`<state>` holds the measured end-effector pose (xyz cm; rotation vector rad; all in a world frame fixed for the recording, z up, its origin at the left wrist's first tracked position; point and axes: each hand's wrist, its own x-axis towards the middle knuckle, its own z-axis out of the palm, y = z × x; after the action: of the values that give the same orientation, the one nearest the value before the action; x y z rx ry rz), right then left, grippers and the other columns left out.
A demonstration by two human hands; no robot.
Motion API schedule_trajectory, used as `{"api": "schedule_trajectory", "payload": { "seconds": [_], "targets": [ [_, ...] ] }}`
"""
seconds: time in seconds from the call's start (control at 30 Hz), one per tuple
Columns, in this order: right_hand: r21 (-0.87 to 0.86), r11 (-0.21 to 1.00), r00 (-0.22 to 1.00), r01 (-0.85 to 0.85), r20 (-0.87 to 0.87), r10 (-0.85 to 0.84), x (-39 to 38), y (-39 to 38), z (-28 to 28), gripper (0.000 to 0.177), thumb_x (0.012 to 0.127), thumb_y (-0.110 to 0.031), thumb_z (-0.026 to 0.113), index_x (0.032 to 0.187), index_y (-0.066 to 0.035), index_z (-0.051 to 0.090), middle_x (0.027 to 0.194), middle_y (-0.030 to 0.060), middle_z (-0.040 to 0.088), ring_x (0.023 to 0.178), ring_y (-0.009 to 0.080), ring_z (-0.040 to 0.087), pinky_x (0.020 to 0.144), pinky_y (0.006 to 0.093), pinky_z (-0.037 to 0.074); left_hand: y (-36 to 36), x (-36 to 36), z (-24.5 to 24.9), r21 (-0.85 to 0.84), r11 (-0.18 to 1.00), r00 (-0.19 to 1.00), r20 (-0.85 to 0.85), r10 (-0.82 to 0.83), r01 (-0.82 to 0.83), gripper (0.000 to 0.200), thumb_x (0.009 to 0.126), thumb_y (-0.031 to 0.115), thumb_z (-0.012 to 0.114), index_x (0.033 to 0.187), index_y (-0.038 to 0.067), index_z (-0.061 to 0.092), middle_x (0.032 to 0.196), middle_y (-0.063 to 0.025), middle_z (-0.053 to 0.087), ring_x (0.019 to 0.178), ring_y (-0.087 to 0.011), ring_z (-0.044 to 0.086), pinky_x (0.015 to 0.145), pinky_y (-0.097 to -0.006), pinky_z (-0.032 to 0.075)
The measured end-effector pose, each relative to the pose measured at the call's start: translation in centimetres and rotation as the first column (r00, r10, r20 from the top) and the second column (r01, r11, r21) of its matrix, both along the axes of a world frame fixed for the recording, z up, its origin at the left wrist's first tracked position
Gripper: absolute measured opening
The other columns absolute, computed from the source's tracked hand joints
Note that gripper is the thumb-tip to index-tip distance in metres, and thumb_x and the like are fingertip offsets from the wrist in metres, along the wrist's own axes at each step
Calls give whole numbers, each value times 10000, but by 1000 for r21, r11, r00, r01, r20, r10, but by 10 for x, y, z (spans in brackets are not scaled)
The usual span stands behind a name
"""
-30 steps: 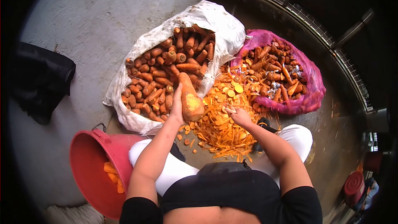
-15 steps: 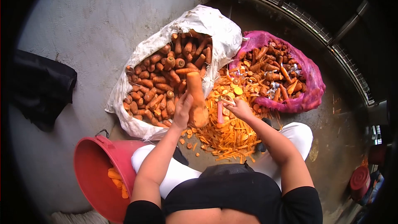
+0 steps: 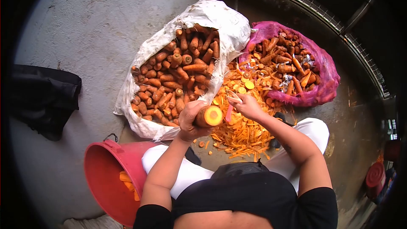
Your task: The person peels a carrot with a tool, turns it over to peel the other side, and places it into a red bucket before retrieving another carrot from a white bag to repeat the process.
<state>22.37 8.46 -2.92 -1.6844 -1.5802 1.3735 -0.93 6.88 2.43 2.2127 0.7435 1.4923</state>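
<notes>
A thick carrot [image 3: 209, 116] is gripped in my left hand [image 3: 190, 121], my fingers wrapped round its side. Its flat cut end, with a yellow core, faces up towards me. My right hand [image 3: 248, 107] is closed on a small pale-handled peeler [image 3: 234, 97], held to the right of the carrot and apart from it. Under both hands spreads a heap of orange peelings and round slices [image 3: 243, 138]. A pink strip [image 3: 229, 113] shows just below the peeler, over the peelings.
Beyond my left hand, a torn white sack [image 3: 142, 118] is full of unpeeled carrots [image 3: 169, 85]. A pink mesh sack [image 3: 328, 76] of carrot ends and pieces lies at the right. By my left knee, a tipped red bucket [image 3: 106, 186] holds several peeled carrots [image 3: 127, 180].
The carrot has turned from upright, its long peeled side showing, to cut end towards me. My left hand has come lower and curled round it. The peeler stays in my right hand.
</notes>
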Motion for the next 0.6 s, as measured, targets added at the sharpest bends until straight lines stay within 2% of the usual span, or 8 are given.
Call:
{"api": "schedule_trajectory", "payload": {
  "seconds": [0.17, 0.27, 0.37, 0.4, 0.43, 0.5, 0.57, 0.6],
  "targets": [
    [-6, 1000, 1000, -18, 23, 18, 0, 1, 0, 371, 882, -363, 609, 854, 6, 638, 678, 142, 605, 640, 240, 596, 625, 371, 459, 0, 0, 5, 27, 1000, 1000, 0, -9, 9, 649, 734, 443, 780, 1166, 13, 557, 1018, -161, 618, 928, -304, 632, 813, -386, 521],
    [1, 999, 999, -34, 33, 34, 3, 1, -11, 304, 870, -299, 597, 919, -5, 654, 730, 162, 635, 692, 280, 625, 650, 391, 469, -2, -1, 1, -12, 1000, 998, 68, 3, -2, 634, 753, 441, 767, 1163, 6, 552, 1023, -164, 618, 930, -307, 633, 813, -388, 521],
    [46, 998, 993, -31, 118, 25, 7, -4, -42, 261, 855, -234, 576, 991, -27, 660, 802, 185, 659, 771, 321, 647, 688, 412, 487, -3, -3, -9, -86, 996, 988, 143, 51, -39, 615, 764, 417, 762, 1159, -3, 548, 1025, -165, 622, 934, -310, 635, 819, -385, 518],
    [59, 998, 981, 5, 194, -16, 7, -8, -64, 241, 816, -202, 594, 1000, -72, 680, 837, 165, 683, 783, 314, 657, 699, 404, 490, -7, -5, -13, -202, 975, 985, 123, 118, -91, 609, 783, 439, 733, 1150, -11, 548, 1008, -161, 622, 924, -290, 633, 806, -354, 511],
    [-43, 999, 952, -26, 304, 38, 9, -10, -77, 242, 832, -218, 578, 984, -59, 681, 867, 182, 679, 799, 340, 649, 723, 425, 497, -9, -1, -11, -328, 938, 975, 143, 169, -115, 626, 812, 499, 687, 1141, -16, 549, 994, -138, 622, 888, -241, 627, 776, -323, 501],
    [-191, 981, 913, -43, 392, 117, 11, -13, -125, 249, 847, -222, 556, 980, -46, 673, 893, 197, 674, 825, 344, 649, 752, 439, 502, -10, 1, -11, -601, 799, 953, 237, 187, -8, 647, 838, 547, 636, 1128, -25, 552, 989, -113, 620, 841, -199, 617, 741, -310, 492],
    [-248, 968, 924, 44, 378, 55, 1, -14, -151, 271, 860, -255, 564, 987, -36, 662, 918, 209, 670, 861, 350, 650, 767, 447, 505, -9, 1, -23, -778, 587, 895, 403, 192, 224, 659, 847, 539, 632, 1157, -29, 509, 993, -110, 626, 853, -182, 617, 768, -315, 496],
    [-218, 974, 915, 60, 402, 33, -5, -12, -173, 346, 851, -348, 612, 999, -38, 658, 932, 208, 672, 886, 351, 652, 768, 446, 509, -11, 1, -25, -820, 472, 867, 456, 198, 324, 660, 849, 534, 632, 1167, -28, 496, 994, -114, 627, 864, -181, 617, 781, -317, 496]
  ]
}}
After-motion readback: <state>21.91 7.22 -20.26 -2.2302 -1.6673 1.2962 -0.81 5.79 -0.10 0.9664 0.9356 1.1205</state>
